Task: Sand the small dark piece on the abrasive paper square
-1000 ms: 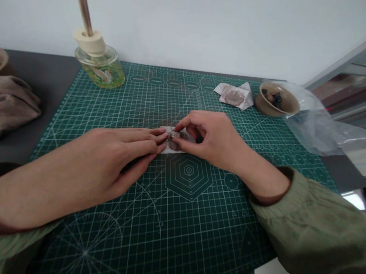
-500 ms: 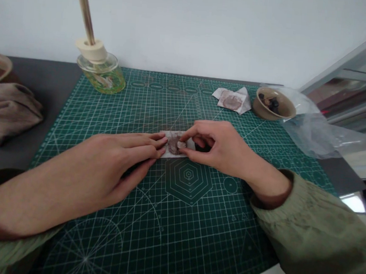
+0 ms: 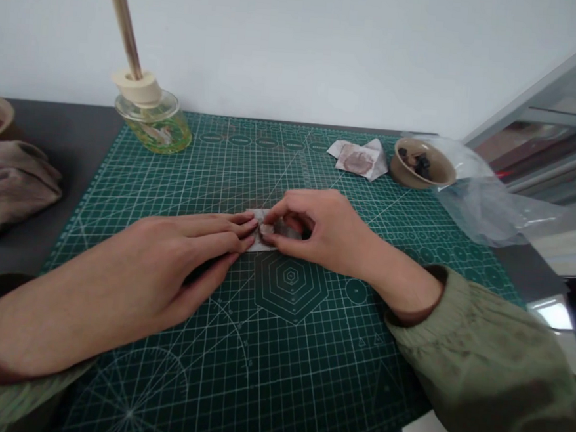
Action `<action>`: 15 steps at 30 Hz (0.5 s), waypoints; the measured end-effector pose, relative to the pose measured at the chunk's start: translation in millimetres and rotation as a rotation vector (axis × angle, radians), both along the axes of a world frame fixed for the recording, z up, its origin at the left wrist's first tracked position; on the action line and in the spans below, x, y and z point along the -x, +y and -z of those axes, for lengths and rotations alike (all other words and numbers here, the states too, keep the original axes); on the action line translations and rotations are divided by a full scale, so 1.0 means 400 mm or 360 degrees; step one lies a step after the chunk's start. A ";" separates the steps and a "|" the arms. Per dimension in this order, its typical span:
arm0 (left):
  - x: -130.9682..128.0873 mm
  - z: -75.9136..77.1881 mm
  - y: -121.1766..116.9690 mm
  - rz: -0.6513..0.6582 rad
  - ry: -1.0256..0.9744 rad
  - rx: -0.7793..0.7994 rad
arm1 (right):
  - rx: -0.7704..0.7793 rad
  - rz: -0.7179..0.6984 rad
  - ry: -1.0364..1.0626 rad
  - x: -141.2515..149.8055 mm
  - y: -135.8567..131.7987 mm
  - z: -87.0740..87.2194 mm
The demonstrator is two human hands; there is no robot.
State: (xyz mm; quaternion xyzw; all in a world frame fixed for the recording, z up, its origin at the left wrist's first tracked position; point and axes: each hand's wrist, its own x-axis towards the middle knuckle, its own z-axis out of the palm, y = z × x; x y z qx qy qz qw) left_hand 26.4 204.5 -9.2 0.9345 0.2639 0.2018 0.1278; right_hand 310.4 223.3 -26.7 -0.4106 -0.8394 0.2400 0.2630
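Observation:
A small piece of white paper with a brownish stain (image 3: 265, 239) lies in the middle of the green cutting mat (image 3: 279, 347). My left hand (image 3: 181, 261) lies flat on the mat, fingers stretched out together, with the fingertips pressing down the paper's left end. My right hand (image 3: 314, 228) is curled over the paper's right part, thumb and forefinger pinched on its edge. Most of the paper is hidden under my fingers.
At the back left stands a glass diffuser bottle (image 3: 153, 124) with a reed stick. A second stained paper piece (image 3: 358, 160), a small brown bowl (image 3: 422, 165) with dark bits and a clear plastic bag (image 3: 491, 200) sit back right. A brown cloth (image 3: 9, 183) lies left.
My right hand has slid left over the paper and now covers more of it. My left hand stays pressing. The camera has shifted slightly.

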 end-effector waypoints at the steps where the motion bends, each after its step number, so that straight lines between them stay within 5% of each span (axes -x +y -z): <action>1: -0.001 0.001 0.001 0.0000 -0.0004 -0.0004 | 0.0031 -0.0077 0.0034 -0.001 -0.001 -0.001; 5: -0.002 0.009 0.000 0.0002 0.0008 -0.0062 | 0.0121 -0.0068 0.0373 -0.008 -0.013 -0.013; 9: -0.003 0.015 -0.007 -0.0063 -0.0001 -0.0094 | 0.0467 -0.0005 0.0713 -0.001 -0.022 -0.030; 15: -0.021 -0.006 -0.031 -0.0214 -0.0464 0.0073 | 0.0702 -0.0214 0.0974 0.013 -0.035 -0.034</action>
